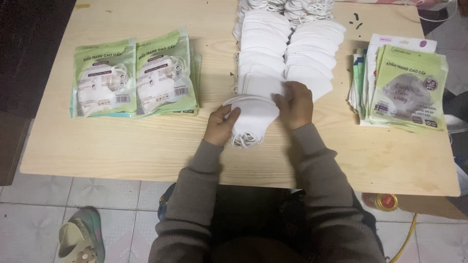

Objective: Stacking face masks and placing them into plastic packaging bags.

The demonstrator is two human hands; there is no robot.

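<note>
Item: small stack of white face masks (253, 116), folded flat, ear loops hanging at the near edge. Location: near middle of the pale wooden counter (146, 146), just in front of two long overlapping rows of loose white masks (287, 53).

Hands: left hand (222, 125) closed around the stack's left end, thumb on top. Right hand (294, 104) curled over its right end, fingers pinching the upper edge where it meets the nearest masks of the rows. The stack lies between the two hands, touching both.

Adjacent stock: two piles of filled green-and-white packets (135, 78) on the left of the counter; a pile of flat empty green pouches (402, 87) on the right, well apart from the hands.

Risks, as judged: the stack is thin and slippery, so an uneven squeeze could fan it out or drop masks. Dangling loops could snag one another or the counter. The right hand's fingers, so near the rows, could drag an extra mask along or disturb the overlapped order.
</note>
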